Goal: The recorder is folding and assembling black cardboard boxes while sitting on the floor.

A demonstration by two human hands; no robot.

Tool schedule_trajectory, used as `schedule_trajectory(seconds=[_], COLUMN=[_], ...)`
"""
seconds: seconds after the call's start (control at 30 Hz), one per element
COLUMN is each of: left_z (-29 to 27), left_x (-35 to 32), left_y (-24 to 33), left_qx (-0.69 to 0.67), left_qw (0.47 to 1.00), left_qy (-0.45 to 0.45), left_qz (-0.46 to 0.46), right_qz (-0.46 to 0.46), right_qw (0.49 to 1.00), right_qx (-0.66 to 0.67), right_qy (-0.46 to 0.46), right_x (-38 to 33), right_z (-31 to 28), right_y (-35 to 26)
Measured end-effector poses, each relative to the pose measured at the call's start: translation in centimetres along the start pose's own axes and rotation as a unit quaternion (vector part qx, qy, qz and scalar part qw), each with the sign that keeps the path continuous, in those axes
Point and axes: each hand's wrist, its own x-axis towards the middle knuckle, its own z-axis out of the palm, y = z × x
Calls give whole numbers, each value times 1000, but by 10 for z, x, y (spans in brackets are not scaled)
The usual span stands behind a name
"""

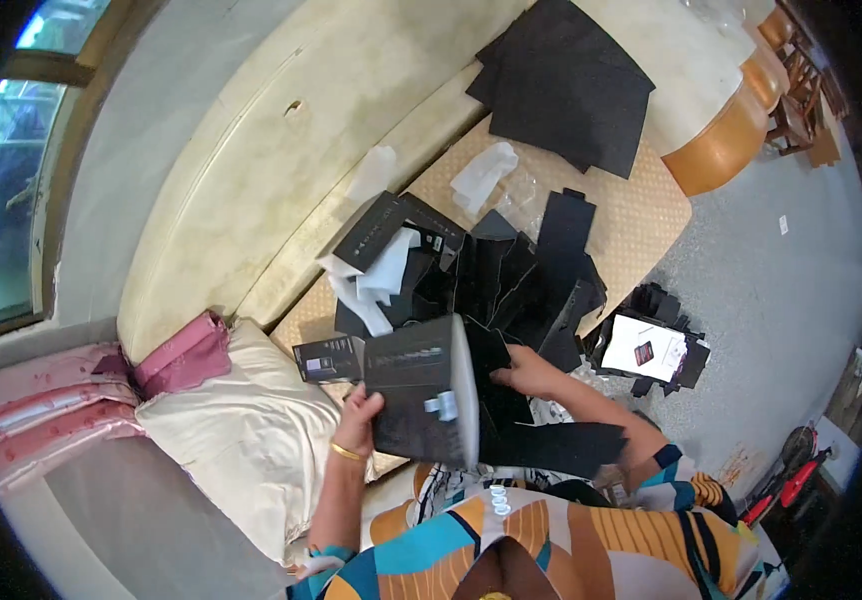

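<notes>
My left hand (356,425) grips the left edge of a black cardboard box (409,390) with a pale edge along its right side and a light blue patch on its face. The box is held up over my lap, tilted. My right hand (529,375) closes on a black cardboard flap (496,395) just right of the box. Whether this flap is joined to the box I cannot tell. Beyond my hands lies a heap of crumpled and flattened black cardboard (496,270). A small black carton (371,235) and white paper (388,265) lie at its left.
Large flat black sheets (576,85) lie at the far end of the patterned surface (651,215). A stack topped with a white sheet (641,348) stands on the floor at right. To the left are a cream cushion (251,420) and pink cushions (51,400).
</notes>
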Motion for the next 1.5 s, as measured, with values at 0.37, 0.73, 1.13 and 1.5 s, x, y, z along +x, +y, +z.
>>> schedule_trajectory(seconds=[0.37, 0.73, 1.13, 1.5], left_z=[-53, -51, -213, -99], left_x=[26, 48, 299, 327], left_y=[-81, -50, 94, 88], left_qx=[465, 224, 235, 225], left_qw=[813, 875, 889, 939], left_qy=[255, 368, 372, 220], left_qz=[240, 223, 126, 140], right_qz=[-90, -14, -87, -137], right_qw=[954, 975, 979, 704], right_qx=[-256, -132, 163, 319], right_qy=[129, 179, 81, 619], right_x=[30, 293, 335, -92], right_z=[35, -102, -102, -224], right_y=[14, -83, -90, 73])
